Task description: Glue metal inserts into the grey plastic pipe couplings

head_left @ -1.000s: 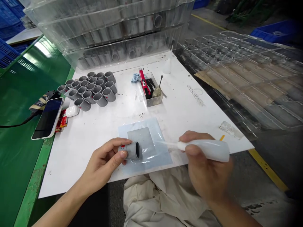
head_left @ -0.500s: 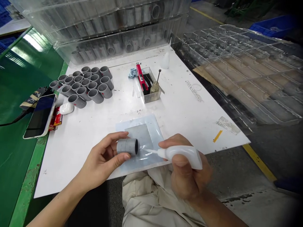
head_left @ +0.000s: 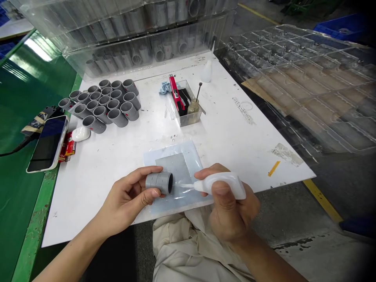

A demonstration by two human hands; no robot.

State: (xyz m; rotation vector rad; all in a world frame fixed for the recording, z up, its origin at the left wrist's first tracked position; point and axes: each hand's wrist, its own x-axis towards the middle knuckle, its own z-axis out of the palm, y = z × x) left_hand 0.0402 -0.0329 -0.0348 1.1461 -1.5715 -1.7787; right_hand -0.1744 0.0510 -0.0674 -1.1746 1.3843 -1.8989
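Left hand (head_left: 126, 199): curled in a narrow grip around a short grey plastic pipe coupling (head_left: 157, 182), thumb on the near side, fingers over the top, open end turned toward the right hand. Right hand (head_left: 233, 209): closed around a white squeeze bottle (head_left: 220, 185), bottle on its side, thin nozzle pointing left. Nozzle tip just beside the coupling's mouth, not touching. Bottle contents not identifiable.

Handling, judged from appearance: coupling probably light, stiff and smooth, liable to roll if set down; best held by the outer wall, clear of the mouth. Bottle probably soft-walled and light; best held by the body, not by the slender nozzle.

Directly under both hands: clear plastic sheet (head_left: 192, 156) over a grey square (head_left: 173, 166), on a white counter (head_left: 235, 149). Forward of the left hand: cluster of grey pipe couplings (head_left: 102, 103), on their sides, mouths toward the hands. Forward of the right hand: metal tray (head_left: 188, 122) with a red tool (head_left: 175, 94) and a small jar (head_left: 193, 106); blue cloth (head_left: 166, 88) just left of the tray. Left of the left hand: phone (head_left: 47, 144) and white earbud case (head_left: 80, 133).
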